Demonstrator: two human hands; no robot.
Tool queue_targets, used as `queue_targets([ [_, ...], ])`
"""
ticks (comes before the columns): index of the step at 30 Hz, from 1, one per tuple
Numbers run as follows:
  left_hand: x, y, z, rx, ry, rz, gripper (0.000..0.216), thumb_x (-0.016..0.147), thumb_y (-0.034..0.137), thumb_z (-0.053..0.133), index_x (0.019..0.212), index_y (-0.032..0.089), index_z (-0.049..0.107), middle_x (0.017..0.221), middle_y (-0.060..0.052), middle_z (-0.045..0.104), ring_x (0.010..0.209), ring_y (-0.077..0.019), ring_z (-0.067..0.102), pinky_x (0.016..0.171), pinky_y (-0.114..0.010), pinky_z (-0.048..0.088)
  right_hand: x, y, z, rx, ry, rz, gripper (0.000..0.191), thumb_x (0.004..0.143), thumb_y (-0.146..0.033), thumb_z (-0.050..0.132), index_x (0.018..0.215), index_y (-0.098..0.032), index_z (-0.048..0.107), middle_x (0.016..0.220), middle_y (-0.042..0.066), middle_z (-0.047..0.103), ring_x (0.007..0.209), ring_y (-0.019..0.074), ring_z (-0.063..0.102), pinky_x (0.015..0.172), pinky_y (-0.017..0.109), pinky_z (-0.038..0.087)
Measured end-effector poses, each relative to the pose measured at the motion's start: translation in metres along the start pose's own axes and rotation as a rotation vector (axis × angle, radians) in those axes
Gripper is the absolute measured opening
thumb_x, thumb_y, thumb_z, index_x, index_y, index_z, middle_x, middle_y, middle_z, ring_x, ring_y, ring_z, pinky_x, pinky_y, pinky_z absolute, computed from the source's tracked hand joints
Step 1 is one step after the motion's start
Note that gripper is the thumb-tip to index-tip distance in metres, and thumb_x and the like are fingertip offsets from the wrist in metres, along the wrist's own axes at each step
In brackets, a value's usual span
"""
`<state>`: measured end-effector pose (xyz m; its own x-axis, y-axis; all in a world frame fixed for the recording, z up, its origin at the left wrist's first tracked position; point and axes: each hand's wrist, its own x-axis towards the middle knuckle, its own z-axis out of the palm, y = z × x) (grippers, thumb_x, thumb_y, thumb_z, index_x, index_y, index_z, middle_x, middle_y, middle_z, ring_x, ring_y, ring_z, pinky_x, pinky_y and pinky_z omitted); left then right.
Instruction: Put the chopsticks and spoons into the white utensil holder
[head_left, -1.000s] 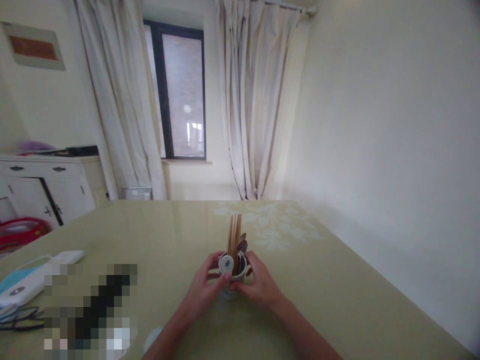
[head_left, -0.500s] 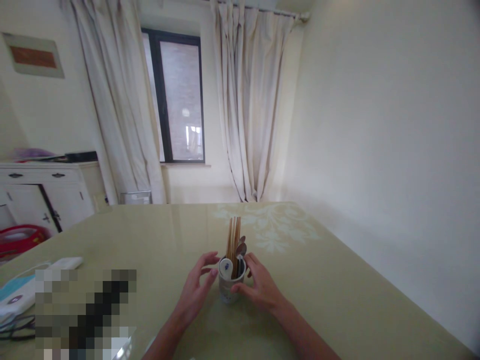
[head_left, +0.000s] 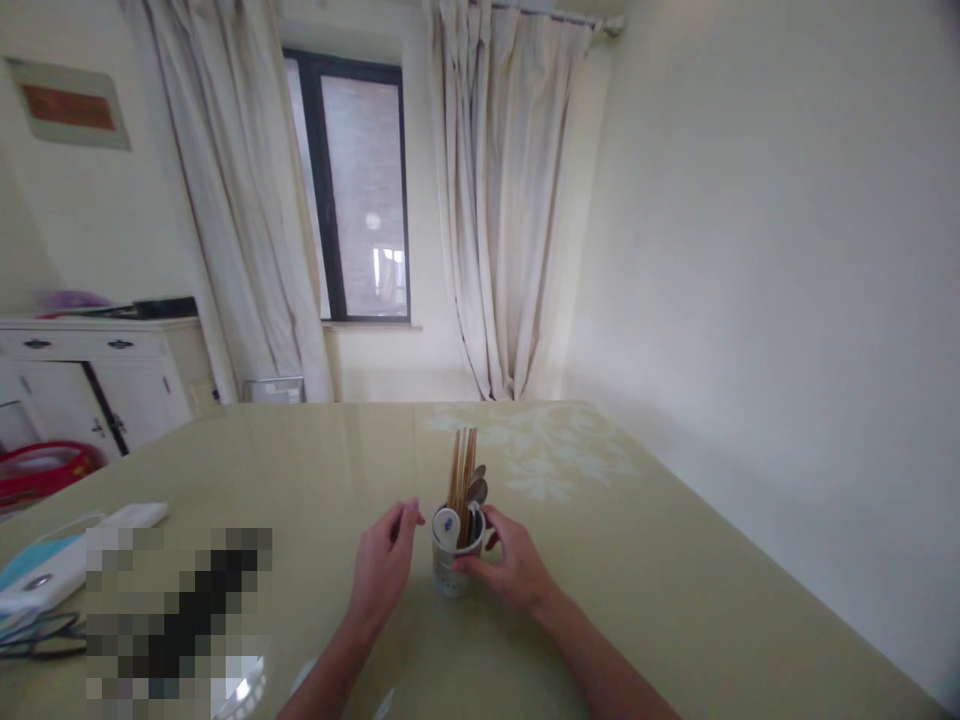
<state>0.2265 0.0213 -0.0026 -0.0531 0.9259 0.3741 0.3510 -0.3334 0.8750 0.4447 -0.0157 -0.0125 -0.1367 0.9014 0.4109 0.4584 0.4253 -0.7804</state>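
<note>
A pale utensil cup stands upright on the table in front of me. Several wooden chopsticks, a white spoon with a blue mark and metal spoons stick up out of it. My right hand grips the cup from the right, thumb across its front and fingers behind the rim. On the other side, my left hand is held just clear of the cup, its fingers curled in and its thumb against them. Nothing shows in that left hand.
The table has a glossy, pale green top with a leaf pattern near its far edge. At left lie a white power strip-like object, dark cables and a pixelated patch. A white cabinet and red basin stand beyond.
My left hand has drawn slightly left, away from the cup, and its spread fingers have curled shut. My right hand stays at the cup. The view has shifted a little.
</note>
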Motion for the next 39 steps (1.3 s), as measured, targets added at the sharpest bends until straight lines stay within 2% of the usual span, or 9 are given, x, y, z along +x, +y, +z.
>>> queue_targets([
  [3,0.021,0.020,0.000,-0.158,-0.052,-0.033,0.067,0.086,0.085,0.057,0.091,0.020,0.074,0.077,-0.006,0.075,0.073,-0.0230,0.068,0.068,-0.032,0.051,0.001,0.001,0.000,0.001,-0.011,0.004,0.064,0.075,-0.053,0.092,0.126,-0.019,0.071,0.106,0.008,0.080,0.091,0.0265,0.071,0.074,0.033,0.052],
  [5,0.035,0.036,0.002,-0.285,-0.193,-0.053,0.068,0.080,0.082,0.069,0.106,0.020,0.077,0.101,-0.011,0.082,0.094,-0.0269,0.074,0.082,-0.036,0.057,0.002,0.002,-0.002,0.010,-0.029,0.002,0.063,0.076,-0.051,0.092,0.125,-0.019,0.072,0.105,0.008,0.080,0.091,0.0265,0.071,0.074,0.033,0.051],
  [7,0.047,0.049,0.006,-0.401,-0.379,-0.079,0.064,0.080,0.075,0.076,0.114,0.020,0.077,0.116,-0.012,0.083,0.111,-0.0294,0.074,0.096,-0.039,0.056,0.001,0.002,-0.004,0.023,-0.050,-0.007,0.062,0.076,-0.052,0.092,0.125,-0.020,0.072,0.106,0.008,0.081,0.091,0.0260,0.071,0.075,0.033,0.052],
  [9,0.054,0.057,0.011,-0.491,-0.528,-0.101,0.058,0.083,0.068,0.080,0.114,0.019,0.078,0.118,-0.012,0.083,0.116,-0.0295,0.074,0.103,-0.040,0.054,0.000,0.002,-0.006,0.025,-0.066,-0.010,0.061,0.075,-0.052,0.093,0.123,-0.019,0.073,0.106,0.008,0.081,0.089,0.0254,0.070,0.074,0.032,0.051],
  [11,0.056,0.060,0.017,-0.534,-0.591,-0.109,0.054,0.082,0.063,0.083,0.110,0.017,0.080,0.116,-0.013,0.084,0.109,-0.0285,0.076,0.101,-0.040,0.055,-0.002,0.002,-0.008,0.012,-0.080,-0.004,0.060,0.075,-0.052,0.093,0.120,-0.019,0.074,0.105,0.008,0.080,0.089,0.0252,0.070,0.075,0.033,0.051],
  [18,0.054,0.056,0.030,-0.573,-0.529,-0.130,0.052,0.074,0.059,0.091,0.100,0.015,0.082,0.099,-0.009,0.084,0.092,-0.0237,0.076,0.088,-0.035,0.056,-0.003,-0.002,-0.011,0.001,-0.099,0.004,0.061,0.078,-0.056,0.090,0.124,-0.020,0.073,0.109,0.008,0.080,0.092,0.0268,0.070,0.076,0.034,0.052],
  [24,0.055,0.055,0.029,-0.620,-0.570,-0.237,0.061,0.069,0.058,0.096,0.110,0.015,0.082,0.103,-0.010,0.084,0.090,-0.0223,0.076,0.086,-0.034,0.057,-0.003,-0.004,-0.011,0.017,-0.113,-0.004,0.055,0.079,-0.054,0.089,0.119,-0.021,0.074,0.104,0.006,0.080,0.089,0.0251,0.069,0.076,0.033,0.051],
  [31,0.056,0.058,0.022,-0.541,-0.517,-0.133,0.056,0.073,0.059,0.092,0.108,0.016,0.083,0.107,-0.010,0.085,0.101,-0.0249,0.076,0.097,-0.038,0.056,-0.002,-0.002,-0.012,0.023,-0.113,-0.005,0.054,0.079,-0.050,0.089,0.121,-0.021,0.074,0.107,0.006,0.080,0.091,0.0246,0.069,0.077,0.032,0.052],
  [39,0.052,0.056,0.016,-0.526,-0.426,-0.104,0.054,0.073,0.058,0.091,0.104,0.016,0.081,0.110,-0.013,0.086,0.101,-0.0265,0.078,0.094,-0.038,0.059,-0.001,0.003,-0.009,0.044,-0.107,-0.010,0.056,0.080,-0.051,0.088,0.123,-0.020,0.073,0.107,0.006,0.081,0.091,0.0243,0.070,0.077,0.032,0.052],
])
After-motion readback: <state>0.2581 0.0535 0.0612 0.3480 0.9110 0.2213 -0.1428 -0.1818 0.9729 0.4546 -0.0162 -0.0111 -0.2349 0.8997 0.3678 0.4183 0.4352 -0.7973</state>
